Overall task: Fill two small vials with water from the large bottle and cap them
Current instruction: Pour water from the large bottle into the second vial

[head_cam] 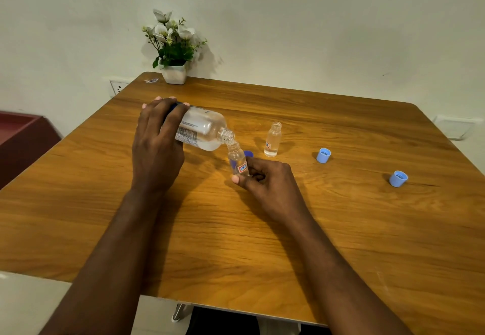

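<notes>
On the wooden table's point(288, 229) far left corner stands a white pot of pale flowers point(174, 73) with a small scrap point(151, 80) just left of it, a wall socket point(118, 87) behind that corner, a dark red cabinet point(21, 140) beyond the table's left edge and a white wall plate point(455, 127) beyond its right.

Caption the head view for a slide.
Left hand tips the bottle into a vial the right hand holds; another vial stands uncapped.

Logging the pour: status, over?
Left hand grips large bottle, tipped into near vial. Right hand pinches that vial. Far vial holds water, uncapped. Light blue caps lie apart, right.
</notes>
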### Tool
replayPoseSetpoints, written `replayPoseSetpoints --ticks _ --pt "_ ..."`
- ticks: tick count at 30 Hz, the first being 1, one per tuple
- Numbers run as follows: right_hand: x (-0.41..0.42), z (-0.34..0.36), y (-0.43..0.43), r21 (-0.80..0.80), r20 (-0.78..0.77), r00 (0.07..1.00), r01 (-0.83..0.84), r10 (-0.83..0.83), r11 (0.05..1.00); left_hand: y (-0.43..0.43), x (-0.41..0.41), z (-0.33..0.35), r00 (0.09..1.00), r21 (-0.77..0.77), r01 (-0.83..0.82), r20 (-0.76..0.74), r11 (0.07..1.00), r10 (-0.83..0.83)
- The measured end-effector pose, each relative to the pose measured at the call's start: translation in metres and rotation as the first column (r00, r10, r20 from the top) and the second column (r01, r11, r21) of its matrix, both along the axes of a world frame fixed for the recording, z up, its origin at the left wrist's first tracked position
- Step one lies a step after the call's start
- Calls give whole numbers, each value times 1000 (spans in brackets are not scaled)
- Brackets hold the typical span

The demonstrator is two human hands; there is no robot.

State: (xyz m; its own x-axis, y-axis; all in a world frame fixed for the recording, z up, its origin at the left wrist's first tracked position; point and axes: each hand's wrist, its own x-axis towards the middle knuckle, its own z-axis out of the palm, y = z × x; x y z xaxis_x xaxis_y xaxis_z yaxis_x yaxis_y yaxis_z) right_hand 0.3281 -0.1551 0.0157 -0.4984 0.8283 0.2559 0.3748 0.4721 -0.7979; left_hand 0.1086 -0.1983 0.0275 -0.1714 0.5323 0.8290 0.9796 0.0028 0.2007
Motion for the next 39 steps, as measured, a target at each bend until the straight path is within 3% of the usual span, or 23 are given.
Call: replayPoseSetpoints --ticks 39 --pt "0 -3 2 -16 -34 999 -13 13 1000 -1 1 1 1000 -10 8 0 1000 -8"
